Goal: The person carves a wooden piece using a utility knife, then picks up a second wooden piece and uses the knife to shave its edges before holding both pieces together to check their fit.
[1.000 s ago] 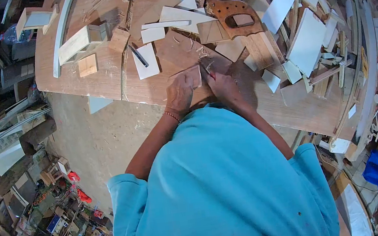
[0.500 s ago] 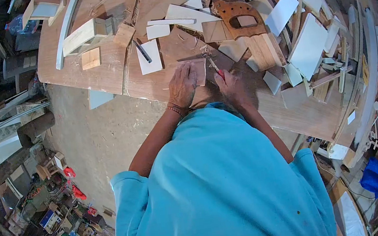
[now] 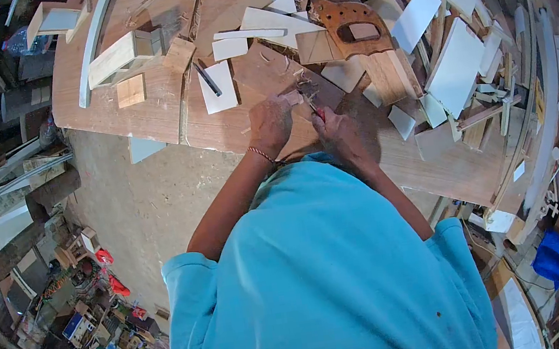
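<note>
My left hand (image 3: 271, 126) is closed over the workbench, fingers curled round a small wood piece (image 3: 293, 98) whose end sticks out to the right. Close beside it, my right hand (image 3: 341, 136) grips a red-handled tool (image 3: 317, 114). The tool's slim metal end points up and left toward the wood piece; its exact kind is too small to make out. Wood shavings (image 3: 307, 86) lie just beyond the hands. A white panel (image 3: 219, 88) with a dark pen-like thing (image 3: 208, 79) on it lies to the left.
A handsaw with a wooden handle (image 3: 337, 33) lies beyond my hands. White and bare wood offcuts (image 3: 452, 67) are heaped at the right. A small wooden box (image 3: 119, 58) and a wood block (image 3: 131, 91) stand at the left of the bench (image 3: 145, 118).
My left hand has gone from lying flat on a thin brown piece to a closed grip, with the wood lifted and turned. My right hand's tool has shifted slightly downward.
</note>
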The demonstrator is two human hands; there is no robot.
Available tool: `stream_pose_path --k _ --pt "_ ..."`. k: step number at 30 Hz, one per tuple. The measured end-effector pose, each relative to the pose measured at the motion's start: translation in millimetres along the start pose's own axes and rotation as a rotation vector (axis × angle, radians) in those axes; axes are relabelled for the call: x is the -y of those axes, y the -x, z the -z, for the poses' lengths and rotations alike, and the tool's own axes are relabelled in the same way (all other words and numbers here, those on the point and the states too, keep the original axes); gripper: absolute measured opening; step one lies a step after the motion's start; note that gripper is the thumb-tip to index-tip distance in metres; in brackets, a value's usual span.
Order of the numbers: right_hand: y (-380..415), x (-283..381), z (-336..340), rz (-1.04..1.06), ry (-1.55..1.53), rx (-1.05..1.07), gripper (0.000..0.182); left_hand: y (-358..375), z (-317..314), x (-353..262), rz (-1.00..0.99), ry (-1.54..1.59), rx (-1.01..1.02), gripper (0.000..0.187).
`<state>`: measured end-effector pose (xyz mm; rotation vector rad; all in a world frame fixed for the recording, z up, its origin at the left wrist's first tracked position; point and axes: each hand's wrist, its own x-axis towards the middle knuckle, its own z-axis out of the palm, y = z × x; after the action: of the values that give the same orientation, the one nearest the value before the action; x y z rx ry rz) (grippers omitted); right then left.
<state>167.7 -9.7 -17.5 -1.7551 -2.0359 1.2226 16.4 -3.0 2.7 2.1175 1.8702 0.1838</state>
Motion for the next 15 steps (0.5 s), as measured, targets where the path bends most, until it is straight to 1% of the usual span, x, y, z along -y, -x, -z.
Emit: stream_pose_path --k 4,7,9,12,15 --pt "-1.5 -6.1 -3.1 -0.05 0.017 0.043 0.03 -3.8 -3.9 4.0 0.009 -0.075 0.078 0.017" --pt "-2.3 -3.0 -2.2 -0.039 -0.005 0.0 0.031 -5.3 -3.5 5.0 0.005 -0.092 0.077 0.017" --pt "-5.9 -5.5 -4.8 -0.062 -0.072 0.04 0.031 -6.6 -0.5 5.3 0.002 0.026 0.008 0.014" --pt "-10.0 -3.9 -3.0 -0.056 -0.005 0.072 0.03 -7.6 -1.6 8.5 -0.01 -0.02 0.041 0.014" --pt "-11.4 -7.1 -8.6 -0.043 -0.042 0.05 0.029 -10.5 1.7 7.9 -0.021 -0.042 0.047 0.015"
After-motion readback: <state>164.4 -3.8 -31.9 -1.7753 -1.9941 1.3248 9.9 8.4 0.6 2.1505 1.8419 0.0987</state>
